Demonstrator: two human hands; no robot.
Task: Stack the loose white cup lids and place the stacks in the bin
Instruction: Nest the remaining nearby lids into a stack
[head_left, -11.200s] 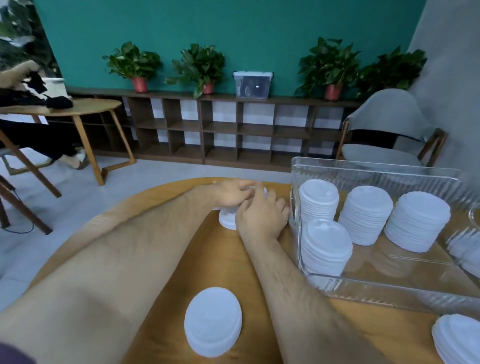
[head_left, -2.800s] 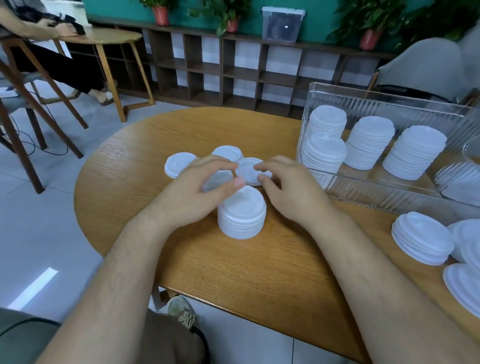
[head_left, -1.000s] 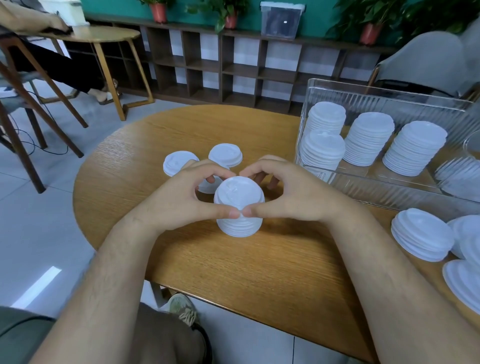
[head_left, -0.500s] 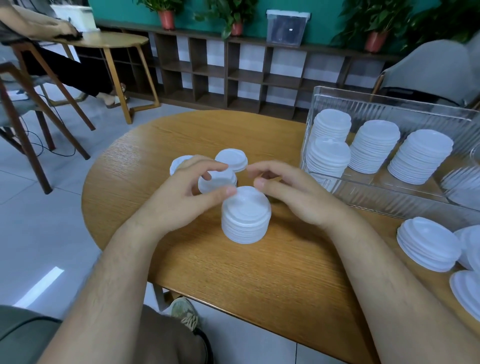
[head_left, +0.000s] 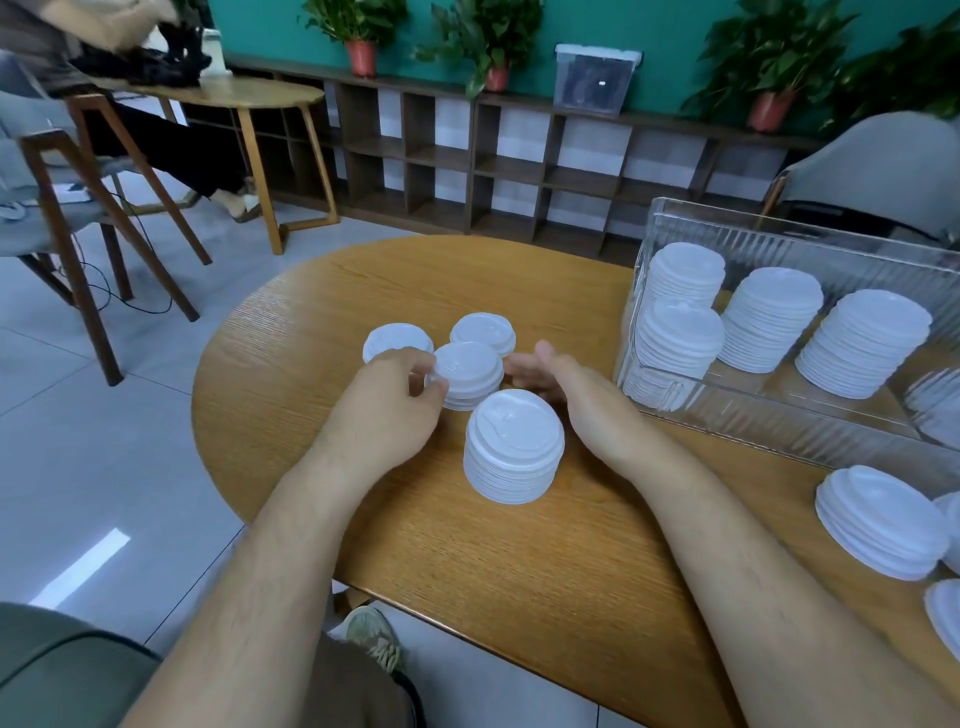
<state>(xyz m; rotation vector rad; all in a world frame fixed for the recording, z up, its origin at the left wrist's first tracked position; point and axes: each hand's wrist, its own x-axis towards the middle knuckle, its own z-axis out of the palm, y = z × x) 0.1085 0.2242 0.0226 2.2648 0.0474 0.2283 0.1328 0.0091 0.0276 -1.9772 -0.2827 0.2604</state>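
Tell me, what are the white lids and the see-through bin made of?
The cup lids look like thin moulded plastic, matte white, with pressed ridges. The bin seems hard clear plastic, maybe acrylic: glossy ribbed walls that show the stacks inside.

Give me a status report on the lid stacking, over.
Left hand pinches the small lid pile; right hand open beside it. Tall stack stands free, not yet binned. Only the right hand lies between it and the bin.
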